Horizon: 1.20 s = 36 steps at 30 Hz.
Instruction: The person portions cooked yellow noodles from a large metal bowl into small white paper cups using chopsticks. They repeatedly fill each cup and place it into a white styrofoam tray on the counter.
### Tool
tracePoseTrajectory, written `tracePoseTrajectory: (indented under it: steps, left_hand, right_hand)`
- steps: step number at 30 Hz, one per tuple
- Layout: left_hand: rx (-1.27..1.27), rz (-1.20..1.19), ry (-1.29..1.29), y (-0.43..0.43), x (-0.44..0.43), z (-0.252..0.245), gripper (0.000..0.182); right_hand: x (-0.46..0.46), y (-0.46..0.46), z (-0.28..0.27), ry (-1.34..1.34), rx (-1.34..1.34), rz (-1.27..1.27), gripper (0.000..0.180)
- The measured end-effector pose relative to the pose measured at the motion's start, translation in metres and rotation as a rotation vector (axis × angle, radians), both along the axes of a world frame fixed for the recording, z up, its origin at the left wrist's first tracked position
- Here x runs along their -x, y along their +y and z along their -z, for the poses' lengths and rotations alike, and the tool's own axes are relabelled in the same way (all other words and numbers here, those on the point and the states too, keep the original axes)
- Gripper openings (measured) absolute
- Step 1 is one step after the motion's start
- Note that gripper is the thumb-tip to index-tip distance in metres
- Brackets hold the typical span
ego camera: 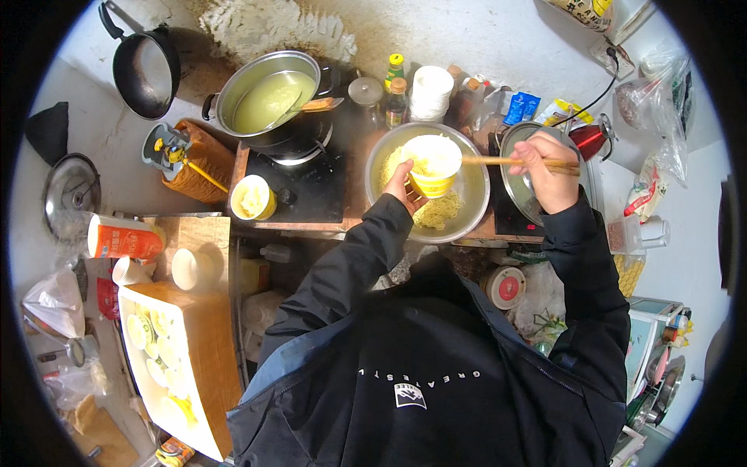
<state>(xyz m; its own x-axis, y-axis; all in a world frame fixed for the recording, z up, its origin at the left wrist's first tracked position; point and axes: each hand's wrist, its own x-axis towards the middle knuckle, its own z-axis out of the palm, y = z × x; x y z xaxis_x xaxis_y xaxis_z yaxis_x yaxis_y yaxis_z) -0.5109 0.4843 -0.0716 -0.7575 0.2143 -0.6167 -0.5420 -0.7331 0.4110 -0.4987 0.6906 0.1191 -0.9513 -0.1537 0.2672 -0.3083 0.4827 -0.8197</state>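
My left hand (407,190) holds a yellow and white paper cup (433,185) tilted over a wide metal bowl (483,204). Pale noodles show inside the cup, and more noodles (439,213) lie in the bowl below it. In my right hand (544,169) is a pair of wooden chopsticks (496,160), whose tips reach the cup's rim; the tips themselves are hard to make out. A second yellow paper cup (253,197) with pale food in it stands at the left on the black cooktop.
A pot (224,111) of pale liquid with a wooden-handled utensil (318,105) sits on the stove. Bottles (397,102) and a stack of white bowls (430,93) stand behind the metal bowl. A glass lid (513,184) lies at the right, near a red kettle (588,140). An open box (204,350) stands lower left.
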Motion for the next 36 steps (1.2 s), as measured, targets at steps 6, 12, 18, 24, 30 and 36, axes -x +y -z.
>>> tracePoseTrajectory:
  steps: [6, 12, 18, 24, 30, 36]
  left_hand:
    - [-0.04, -0.017, 0.069, -0.003, 0.0, 0.009, 0.066]
    - [0.049, 0.041, 0.245, -0.004, 0.001, 0.002, 0.054]
    - [0.17, 0.055, 0.199, -0.006, -0.006, 0.004, 0.054]
    - [0.12, 0.161, 0.206, -0.014, -0.001, 0.01, 0.06]
    - [0.191, 0.325, 0.237, -0.02, -0.003, -0.005, 0.065]
    - [0.246, 0.311, 0.169, -0.026, -0.008, -0.006, 0.065]
  right_hand:
    - [0.007, 0.02, 0.023, 0.027, 0.217, -0.025, 0.023]
    - [0.027, 0.026, 0.082, -0.379, 0.581, 0.377, 0.037]
    - [0.025, 0.039, 0.104, -0.139, 0.925, 0.234, 0.035]
    - [0.036, 0.053, 0.113, -0.088, 0.76, 0.314, 0.035]
    - [0.068, 0.05, 0.141, -0.444, 0.842, 0.167, 0.034]
    - [0.061, 0.04, 0.118, -0.352, 0.986, 0.016, 0.033]
